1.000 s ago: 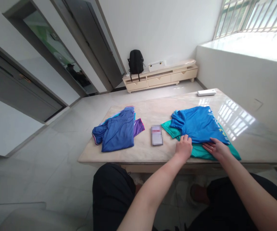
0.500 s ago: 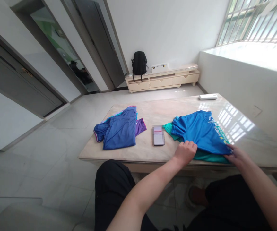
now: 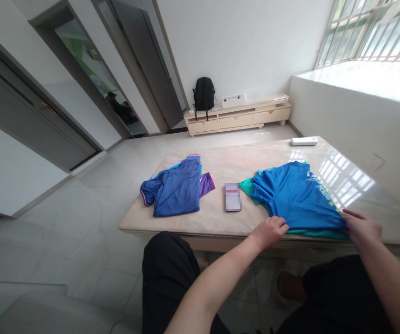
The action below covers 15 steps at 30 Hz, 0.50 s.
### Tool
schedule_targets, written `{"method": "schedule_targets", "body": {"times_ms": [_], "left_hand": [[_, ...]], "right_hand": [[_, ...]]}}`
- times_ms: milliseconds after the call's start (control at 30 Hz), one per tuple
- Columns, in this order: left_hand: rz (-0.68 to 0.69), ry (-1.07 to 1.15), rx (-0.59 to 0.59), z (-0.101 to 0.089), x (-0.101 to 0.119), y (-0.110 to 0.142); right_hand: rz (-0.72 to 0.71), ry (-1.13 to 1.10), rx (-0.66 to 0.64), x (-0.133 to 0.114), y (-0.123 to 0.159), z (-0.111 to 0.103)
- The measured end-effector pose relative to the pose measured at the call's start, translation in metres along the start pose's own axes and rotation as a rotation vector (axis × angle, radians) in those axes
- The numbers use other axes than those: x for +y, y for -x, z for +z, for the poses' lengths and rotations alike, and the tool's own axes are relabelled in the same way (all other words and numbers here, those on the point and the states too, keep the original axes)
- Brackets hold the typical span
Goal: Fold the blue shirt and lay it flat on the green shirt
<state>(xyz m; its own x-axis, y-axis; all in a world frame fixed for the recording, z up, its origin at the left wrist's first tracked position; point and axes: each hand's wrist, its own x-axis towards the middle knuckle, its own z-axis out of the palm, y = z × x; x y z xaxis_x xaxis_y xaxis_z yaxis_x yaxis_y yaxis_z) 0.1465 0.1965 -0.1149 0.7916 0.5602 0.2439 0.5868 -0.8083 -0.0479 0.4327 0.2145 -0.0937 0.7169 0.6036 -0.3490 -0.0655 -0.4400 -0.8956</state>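
Note:
A blue T-shirt [image 3: 292,195] with white and yellow lettering lies folded over at the right of the marble-topped table. Under it a green garment [image 3: 246,184] peeks out at the left and along the near edge. My left hand [image 3: 272,231] is closed on the near left corner of the blue shirt, fingers curled over the cloth. At the near right corner, my right hand [image 3: 362,226] pinches the shirt's edge between thumb and fingers. Left of them lies a phone-sized object [image 3: 232,197], blurred out. Further left rests a stack topped by a folded navy shirt [image 3: 177,188], purple cloth [image 3: 206,184] showing beneath.
A white oblong object [image 3: 304,141] sits at the table's far right corner. Beyond stands a low cream cabinet [image 3: 236,121] with a black backpack [image 3: 204,94] and a white box [image 3: 232,100] on it. A person [image 3: 116,105] shows at the far left doorway.
My right hand has moved right and slightly nearer me, drawing the blue shirt's near edge straighter and flatter. My left hand still grips its corner. The view has shifted slightly.

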Motion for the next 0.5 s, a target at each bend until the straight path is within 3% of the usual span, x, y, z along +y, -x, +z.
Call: {"method": "schedule_targets", "body": {"times_ms": [133,300,400,500], "left_hand": [[0.032,0.061,-0.003,-0.010,0.002,0.001],[-0.359,0.122,0.019,-0.019,-0.022,-0.025],[-0.522,0.080,-0.006,-0.013,-0.050,-0.043],[-0.567,0.051,-0.065,-0.005,-0.074,-0.048]], "right_hand": [[-0.220,0.263,0.074,-0.009,0.014,0.002],[-0.540,0.502,-0.050,-0.011,0.025,0.038],[-0.588,0.726,-0.132,0.003,0.024,0.061],[-0.610,0.944,-0.102,0.019,0.023,0.072]]}}
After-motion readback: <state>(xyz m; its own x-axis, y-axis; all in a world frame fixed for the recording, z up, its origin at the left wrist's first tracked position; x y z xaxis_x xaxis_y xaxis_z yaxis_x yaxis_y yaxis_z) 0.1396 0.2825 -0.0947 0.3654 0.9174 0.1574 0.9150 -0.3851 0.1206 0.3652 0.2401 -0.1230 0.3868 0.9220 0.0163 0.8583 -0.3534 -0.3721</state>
